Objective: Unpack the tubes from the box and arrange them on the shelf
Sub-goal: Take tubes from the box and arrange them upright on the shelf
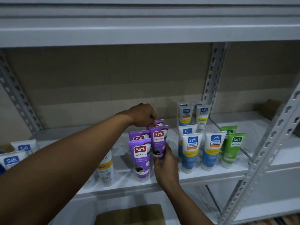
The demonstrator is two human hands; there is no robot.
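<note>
Several purple Safi tubes stand cap-down on the white shelf (211, 177). My left hand (143, 115) reaches over them and pinches the top edge of the rear purple tube (159, 122). My right hand (166, 166) grips the lower part of a purple tube (158, 140) in the second row. Another purple tube (140, 157) stands free at the front left, with one more (138, 135) behind it. Blue-and-white tubes (191, 150) and green tubes (233, 148) stand in rows to the right. The cardboard box (129, 215) lies on the shelf below.
A white-and-yellow tube (105, 168) stands behind my left forearm, and more blue-labelled tubes (12, 160) sit at the far left. Perforated grey metal uprights (212, 78) frame the shelf. A brown carton (267, 108) sits at the back right. Another shelf board (146, 34) runs overhead.
</note>
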